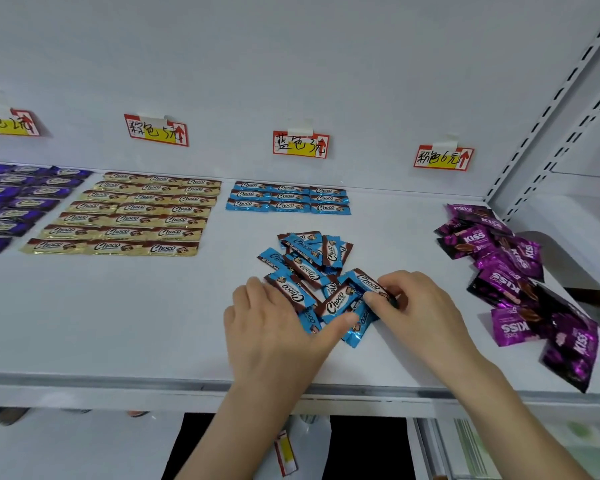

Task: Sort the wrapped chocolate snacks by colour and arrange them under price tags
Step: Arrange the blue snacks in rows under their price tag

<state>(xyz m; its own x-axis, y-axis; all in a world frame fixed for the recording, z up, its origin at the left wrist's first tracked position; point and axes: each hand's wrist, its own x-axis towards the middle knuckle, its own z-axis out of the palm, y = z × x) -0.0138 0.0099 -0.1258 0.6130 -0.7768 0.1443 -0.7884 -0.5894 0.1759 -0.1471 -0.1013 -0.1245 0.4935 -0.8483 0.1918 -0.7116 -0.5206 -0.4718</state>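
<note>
A loose heap of blue Choco bars (309,261) lies on the white shelf (118,323), in front of three neat rows of blue bars (288,197) under the blue price tag (301,144). My left hand (274,327) holds the near bars of the heap, thumb on one bar (336,301) and fingers under them. My right hand (416,306) pinches the right end of a bar (368,282) at the heap's right edge. Gold Choco bars (125,213) sit in rows under their tag (156,130). Purple bars (14,199) lie in rows at the far left.
A loose pile of magenta Kiss packets (520,282) lies at the right under the rightmost tag (443,157). A slotted upright (548,109) bounds the shelf's right side. A leftmost tag (9,123) hangs above the purple bars. A small tag (284,452) hangs below the shelf's front edge.
</note>
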